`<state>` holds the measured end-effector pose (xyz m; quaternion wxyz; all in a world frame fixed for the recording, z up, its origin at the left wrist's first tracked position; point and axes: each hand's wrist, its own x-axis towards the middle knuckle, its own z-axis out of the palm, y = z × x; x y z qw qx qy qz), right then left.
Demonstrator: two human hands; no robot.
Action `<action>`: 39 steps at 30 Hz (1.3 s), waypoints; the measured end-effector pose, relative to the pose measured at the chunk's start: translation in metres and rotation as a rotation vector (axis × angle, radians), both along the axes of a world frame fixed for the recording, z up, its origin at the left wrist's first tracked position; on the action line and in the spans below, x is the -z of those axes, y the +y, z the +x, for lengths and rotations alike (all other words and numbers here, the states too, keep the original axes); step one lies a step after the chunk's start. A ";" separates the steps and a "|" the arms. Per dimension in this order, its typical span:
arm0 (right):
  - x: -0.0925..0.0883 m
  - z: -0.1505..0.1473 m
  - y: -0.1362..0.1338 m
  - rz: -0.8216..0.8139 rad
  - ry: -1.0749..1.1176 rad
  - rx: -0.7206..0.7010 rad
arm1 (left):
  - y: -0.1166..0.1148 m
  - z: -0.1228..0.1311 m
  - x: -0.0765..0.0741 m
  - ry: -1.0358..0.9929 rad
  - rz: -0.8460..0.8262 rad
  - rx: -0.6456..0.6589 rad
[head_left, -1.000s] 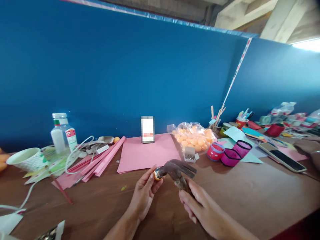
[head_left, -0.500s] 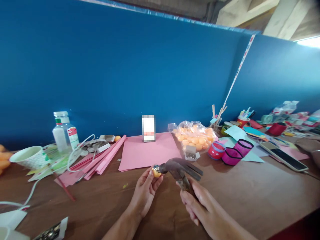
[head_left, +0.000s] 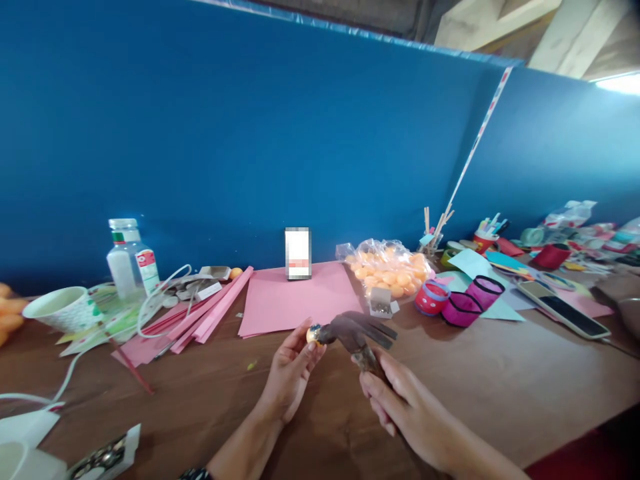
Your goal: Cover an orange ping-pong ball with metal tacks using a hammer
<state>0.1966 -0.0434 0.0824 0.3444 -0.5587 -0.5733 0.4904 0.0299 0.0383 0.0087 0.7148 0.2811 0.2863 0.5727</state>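
One green-patterned paper cup [head_left: 75, 315] is seen at far L, w/ a small box of metal bits [head_left: 133, 441] set nearer the person, at the bottom edge. A clear bottle [head_left: 123, 270] is placed behind, & pink paper strips [head_left: 213, 317] are spread to its R. Next, approx. mid-table, pink sheets [head_left: 307, 303] are laid flat; just in front of them, above the tabletop, an orange ball [head_left: 311, 337] w/ shiny metal bits on it is pinched btwn thumb & fingertips of the L hand [head_left: 291, 373]. The ball is met on its R side by the striking face of a hammer [head_left: 353, 331]; whether it's pressed or only touched can't be told. The head's long axis is run roughly L–R, face toward ball, claw pointed away R & tilted a bit down. The handle is slanted down-R into the R hand [head_left: 395, 397], by which it's firmly gripped, so the ball is found up-L of that grip, L hand nearer. Farther R, a bag of orange balls [head_left: 393, 267] & a phone [head_left: 563, 310] are left on the table.
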 end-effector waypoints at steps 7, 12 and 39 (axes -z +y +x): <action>0.000 0.005 0.001 -0.005 0.006 0.013 | 0.000 0.001 0.002 0.107 0.098 0.006; -0.001 0.006 0.001 -0.004 0.046 0.027 | 0.001 0.000 0.005 0.188 0.130 -0.051; -0.001 0.010 -0.002 -0.063 0.200 0.030 | -0.005 -0.002 -0.005 -0.048 -0.048 0.188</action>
